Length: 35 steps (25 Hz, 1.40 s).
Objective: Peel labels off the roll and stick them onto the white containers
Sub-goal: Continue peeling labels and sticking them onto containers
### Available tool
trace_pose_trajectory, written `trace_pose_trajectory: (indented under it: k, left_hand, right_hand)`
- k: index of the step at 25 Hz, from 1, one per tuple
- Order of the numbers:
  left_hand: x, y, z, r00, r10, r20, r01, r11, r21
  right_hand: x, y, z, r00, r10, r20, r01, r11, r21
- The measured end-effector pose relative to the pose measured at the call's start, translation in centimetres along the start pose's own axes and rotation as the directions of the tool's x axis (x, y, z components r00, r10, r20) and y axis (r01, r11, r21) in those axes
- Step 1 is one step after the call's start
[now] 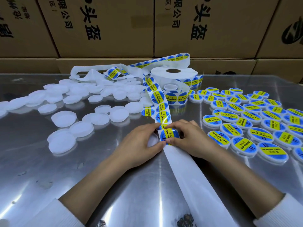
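Peeling one blue-and-yellow soldering-paste label off the backing strip at the hands; best done slow, lifting from one edge, keeping sticky side off fingertips, then centring on lid and smoothing outward to avoid creases. Left hand curled, thumb and fingers pinching strip edge beside the label, also covering an unlabelled white container just under the palm edge. Right hand curled over the label's far side, thumb tip pressing near its lower edge; cannot tell whether label already lifted from liner. Label sits right between both thumbs, touching both grips. Label roll well behind the hands, printed strip running from roll down to the label. Bare white containers scattered left of roll; labelled containers clustered right of roll. Spent liner trailing from hands toward viewer across metal table.
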<state>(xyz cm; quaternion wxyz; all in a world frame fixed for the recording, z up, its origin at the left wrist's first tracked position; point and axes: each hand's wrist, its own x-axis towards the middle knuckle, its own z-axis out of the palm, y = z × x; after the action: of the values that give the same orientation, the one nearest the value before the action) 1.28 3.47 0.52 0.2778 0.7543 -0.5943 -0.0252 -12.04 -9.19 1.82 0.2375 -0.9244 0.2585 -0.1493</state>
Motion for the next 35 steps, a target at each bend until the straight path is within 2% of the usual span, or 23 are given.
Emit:
trace_pose_trajectory:
  k: [7,13,15,16,18,20,22,24,27,29,31,34,35]
  left_hand:
    - [0.2,0.0,-0.3,0.999,0.031,0.045,-0.031,0.999,-0.011]
    - [-0.2,0.2,-0.7,0.991,0.012,0.135,-0.022,0.997,0.071]
    - [-0.3,0.4,-0.9,0.981,0.01,0.192,-0.031,0.994,0.102]
    - [-0.3,0.5,-1.0,0.978,-0.005,0.21,-0.02,0.993,0.118]
    - [-0.4,0.5,-1.1,0.977,-0.027,0.214,-0.002,0.991,0.134]
    - [-0.6,0.5,-1.1,0.975,-0.021,0.221,-0.006,0.993,0.121]
    - [-0.6,0.4,-1.2,0.974,0.013,0.227,-0.028,0.998,0.063]
    - [-0.6,0.0,-1.3,0.982,0.016,0.187,-0.017,1.0,0.003]
    - [-0.6,-1.1,-2.0,0.993,-0.094,0.066,0.087,0.991,0.101]
    - [-0.8,-1.6,-2.4,0.983,-0.184,-0.009,0.183,0.967,0.178]
    - [-0.9,-1.5,-2.6,0.974,-0.215,-0.067,0.225,0.954,0.201]
    - [-0.7,-0.8,-2.9,0.964,-0.195,-0.182,0.218,0.969,0.118]
    - [-0.6,-0.7,-3.1,0.948,-0.235,-0.216,0.247,0.969,0.03]
  right_hand:
    - [-0.5,-0.6,0.1,0.989,-0.009,-0.147,0.015,0.999,0.04]
    - [-0.6,-0.7,-0.2,0.963,-0.187,-0.192,0.17,0.98,-0.104]
    - [-0.6,-1.0,-0.4,0.954,-0.164,-0.249,0.178,0.983,0.033]
    - [-0.6,-1.3,-0.8,0.952,-0.125,-0.279,0.176,0.97,0.167]
    - [-0.7,-2.1,-1.5,0.959,-0.003,-0.285,0.157,0.84,0.519]
    - [-0.7,-2.5,-2.0,0.971,0.1,-0.219,0.112,0.619,0.778]
    - [-0.8,-2.3,-2.3,0.982,0.149,-0.117,0.036,0.461,0.887]
    - [-0.9,-2.0,-2.3,0.989,0.144,-0.019,-0.034,0.36,0.932]
    - [-0.9,-1.8,-2.0,0.987,0.156,0.048,-0.098,0.329,0.939]
    - [-0.9,-1.8,-1.9,0.984,0.166,0.059,-0.111,0.327,0.939]
    - [-0.9,-1.9,-2.0,0.985,0.162,0.055,-0.106,0.327,0.939]
    - [-1.1,-1.8,-1.7,0.985,0.162,0.06,-0.11,0.324,0.94]
    - [-1.1,-1.8,-1.6,0.985,0.159,0.069,-0.118,0.319,0.94]
